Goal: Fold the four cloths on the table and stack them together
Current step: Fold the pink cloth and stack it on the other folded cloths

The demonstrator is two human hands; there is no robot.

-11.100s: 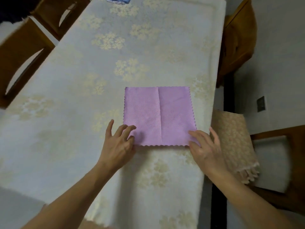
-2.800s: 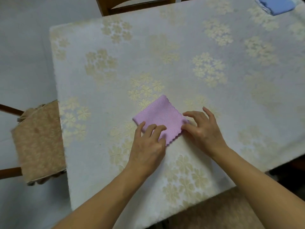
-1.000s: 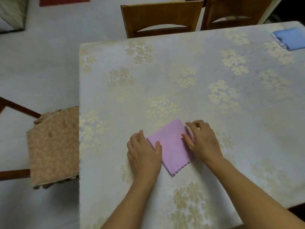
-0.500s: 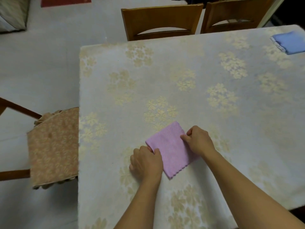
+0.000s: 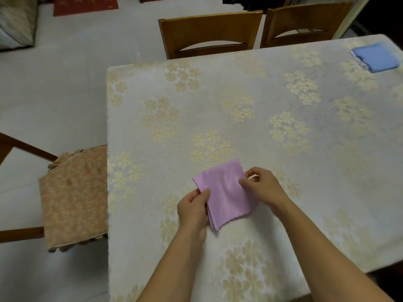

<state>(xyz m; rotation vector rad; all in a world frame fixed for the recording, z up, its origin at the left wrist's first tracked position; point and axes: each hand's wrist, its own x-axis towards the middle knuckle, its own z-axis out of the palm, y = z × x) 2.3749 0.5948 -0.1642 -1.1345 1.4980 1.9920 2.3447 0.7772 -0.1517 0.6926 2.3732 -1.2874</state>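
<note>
The left hand [image 5: 193, 209] is pinching the left edge of the folded square pink cloth with scalloped edges [image 5: 226, 192], thumb lying on top and fingers curled beneath, while the right hand [image 5: 262, 186] is pinching the cloth's right edge between thumb and bent fingers. The cloth is sitting at the near middle of the table, which is wearing a white tablecloth with gold flower clusters [image 5: 218, 101]. A folded blue cloth [image 5: 376, 57] is lying well apart at the far right corner. Two brown wooden chairs [image 5: 210, 32] are standing along the far side, and a chair cushion with a tan floral pattern [image 5: 74, 195] is showing just beside the table's left edge.
</note>
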